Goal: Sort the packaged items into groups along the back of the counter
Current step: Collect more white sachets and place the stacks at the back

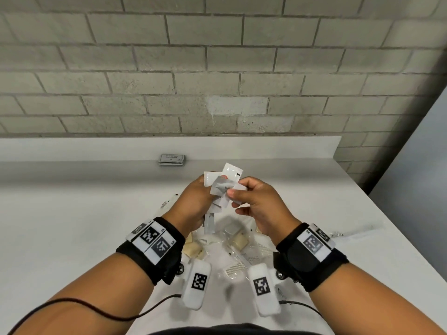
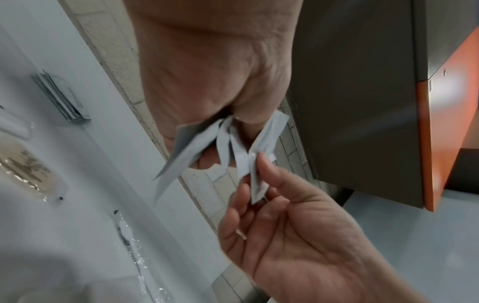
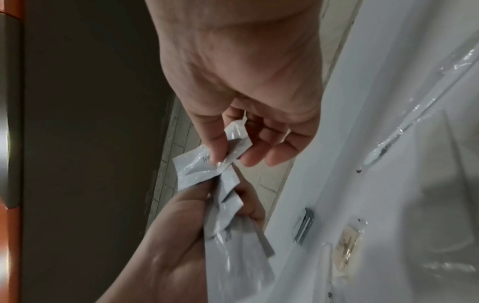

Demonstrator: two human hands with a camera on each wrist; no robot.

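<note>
Left of centre in the head view, the left hand [image 1: 197, 201] is up over the white surface [image 1: 72, 213], fingers curled round a fanned bunch of small white sachets [image 1: 219, 183], with a longer clear wrapper dangling below the palm. Just right of it, touching the same bunch, the right hand [image 1: 256, 204] pinches one sachet [image 3: 204, 164] between thumb and forefinger, the other fingers loosely bent. Straight above the hands, at the back edge of the surface against the upstand, sits a neat stack of flat printed packets [image 1: 172, 160]. Below the hands, at lower centre, a loose heap of clear-wrapped items [image 1: 232, 245] lies unsorted: pale combs and beige soap-like pads. Far right, near the surface edge, a slim wrapped toothbrush [image 1: 355, 232] lies apart
</note>
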